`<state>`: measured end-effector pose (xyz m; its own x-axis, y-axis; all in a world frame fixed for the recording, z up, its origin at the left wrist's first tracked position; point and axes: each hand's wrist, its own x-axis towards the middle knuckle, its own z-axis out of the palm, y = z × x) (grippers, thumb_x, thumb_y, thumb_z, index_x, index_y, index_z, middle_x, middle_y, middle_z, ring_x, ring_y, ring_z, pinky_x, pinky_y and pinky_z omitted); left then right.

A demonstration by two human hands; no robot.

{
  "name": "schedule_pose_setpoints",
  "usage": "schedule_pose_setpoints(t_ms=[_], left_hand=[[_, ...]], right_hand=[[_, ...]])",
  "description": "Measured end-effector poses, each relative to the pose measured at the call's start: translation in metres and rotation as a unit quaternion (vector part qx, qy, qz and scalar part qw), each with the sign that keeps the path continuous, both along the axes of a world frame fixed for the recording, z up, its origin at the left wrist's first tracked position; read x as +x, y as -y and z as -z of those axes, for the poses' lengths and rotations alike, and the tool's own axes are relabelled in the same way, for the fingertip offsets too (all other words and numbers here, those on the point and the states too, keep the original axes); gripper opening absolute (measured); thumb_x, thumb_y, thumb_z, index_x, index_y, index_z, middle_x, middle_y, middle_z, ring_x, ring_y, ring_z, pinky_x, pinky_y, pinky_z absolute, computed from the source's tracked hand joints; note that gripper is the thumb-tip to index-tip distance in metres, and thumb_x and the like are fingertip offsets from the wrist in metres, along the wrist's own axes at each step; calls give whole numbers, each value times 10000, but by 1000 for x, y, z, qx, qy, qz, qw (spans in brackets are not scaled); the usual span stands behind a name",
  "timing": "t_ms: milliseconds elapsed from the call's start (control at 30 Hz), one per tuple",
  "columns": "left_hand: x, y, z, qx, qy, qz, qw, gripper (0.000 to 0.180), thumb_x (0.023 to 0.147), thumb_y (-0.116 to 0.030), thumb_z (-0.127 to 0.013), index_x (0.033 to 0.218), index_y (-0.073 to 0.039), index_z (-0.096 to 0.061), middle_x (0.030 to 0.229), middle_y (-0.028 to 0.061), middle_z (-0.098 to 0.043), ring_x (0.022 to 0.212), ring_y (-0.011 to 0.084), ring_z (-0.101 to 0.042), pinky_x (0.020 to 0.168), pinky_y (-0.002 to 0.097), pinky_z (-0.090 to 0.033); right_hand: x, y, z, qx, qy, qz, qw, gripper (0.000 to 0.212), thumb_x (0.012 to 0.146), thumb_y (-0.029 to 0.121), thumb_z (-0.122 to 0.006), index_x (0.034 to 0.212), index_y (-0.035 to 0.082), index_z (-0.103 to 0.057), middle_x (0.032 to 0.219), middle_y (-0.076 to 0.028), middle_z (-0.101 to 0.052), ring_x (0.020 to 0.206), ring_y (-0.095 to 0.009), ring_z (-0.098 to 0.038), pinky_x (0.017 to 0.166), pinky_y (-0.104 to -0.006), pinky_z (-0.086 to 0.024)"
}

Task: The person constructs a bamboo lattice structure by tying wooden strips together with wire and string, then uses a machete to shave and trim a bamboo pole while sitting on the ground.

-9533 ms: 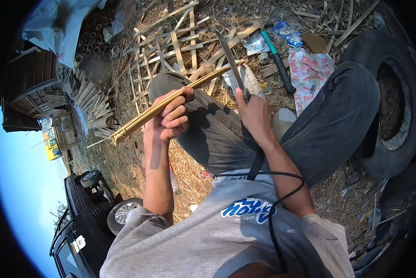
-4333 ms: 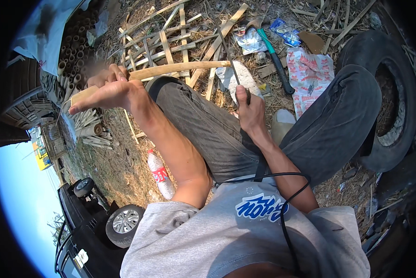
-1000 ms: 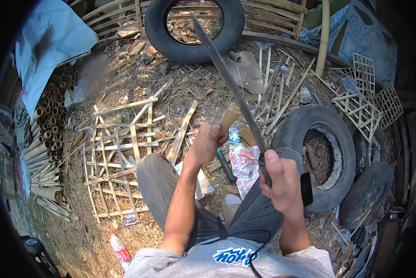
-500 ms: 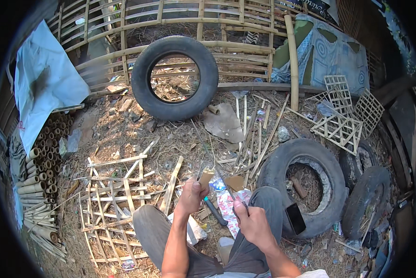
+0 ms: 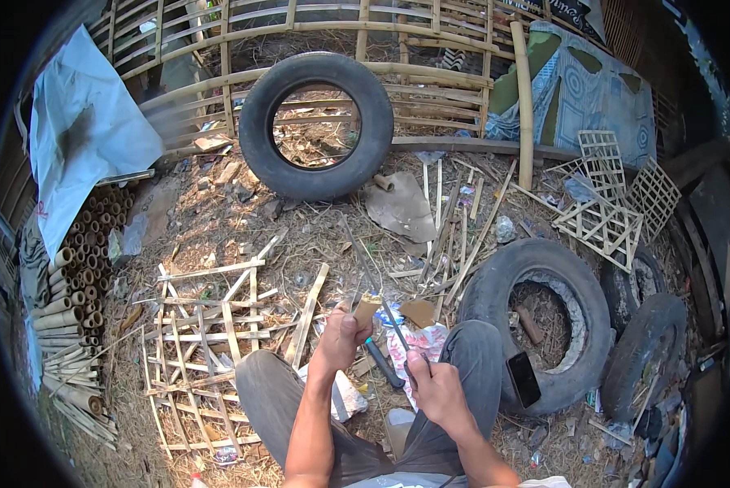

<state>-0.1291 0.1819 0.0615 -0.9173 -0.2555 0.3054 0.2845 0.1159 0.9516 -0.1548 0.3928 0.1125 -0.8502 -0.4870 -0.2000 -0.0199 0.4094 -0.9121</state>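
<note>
My left hand (image 5: pixel 340 340) is closed around a small flat tan piece (image 5: pixel 367 310), probably bamboo or card, held upright above my knees. My right hand (image 5: pixel 436 389) grips the near end of a long, thin, dark metal tool (image 5: pixel 394 318). The tool slants away to the far left, passing close beside the tan piece; I cannot tell whether they touch. Whether it is a blade or a rod is too fine to see. On the ground between my legs lies a tool with a black and teal handle (image 5: pixel 384 363), next to a pink-and-white patterned sheet (image 5: pixel 418 345).
A woven bamboo lattice (image 5: pixel 204 358) lies at left, near stacked bamboo tubes (image 5: pixel 97 268). One tyre (image 5: pixel 316 183) leans on the bamboo fence (image 5: pixel 300 37). A phone (image 5: pixel 523 380) rests on another tyre (image 5: pixel 495 281) by my right knee. Small lattice panels (image 5: pixel 605 224) lie at far right.
My right hand and the long metal tool have drawn back slightly toward me. My left hand keeps its hold on the tan piece. The whole view has shifted a little.
</note>
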Motion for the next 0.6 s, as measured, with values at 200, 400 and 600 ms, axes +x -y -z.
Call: schedule_pose_setpoints(t_ms=[200, 400, 600], left_hand=[[7, 6, 13, 7, 30, 3, 1000, 816, 892, -829, -269, 631, -68, -406, 548, -36, -326, 499, 83, -314, 451, 274, -231], [9, 6, 4, 1, 32, 8, 999, 831, 869, -856, -254, 624, -74, -394, 541, -28, -346, 509, 91, -328, 461, 278, -241], [4, 5, 5, -4, 32, -19, 999, 827, 867, -861, -250, 600, -89, -375, 534, -24, -347, 493, 96, -327, 448, 283, -236]], right_hand=[[10, -8, -39, -121, 88, -1, 989, 672, 1007, 513, -464, 574, 1, -523, 481, -36, -496, 464, -130, -519, 464, -322, -380], [8, 3, -34, -75, 66, -34, 994, 674, 1010, 509, -457, 572, 0, -516, 475, -35, -485, 467, -120, -507, 459, -318, -377], [17, -7, -32, -163, 73, -15, 984, 646, 1005, 489, -470, 573, 11, -511, 469, -36, -486, 448, -131, -509, 458, -316, -384]])
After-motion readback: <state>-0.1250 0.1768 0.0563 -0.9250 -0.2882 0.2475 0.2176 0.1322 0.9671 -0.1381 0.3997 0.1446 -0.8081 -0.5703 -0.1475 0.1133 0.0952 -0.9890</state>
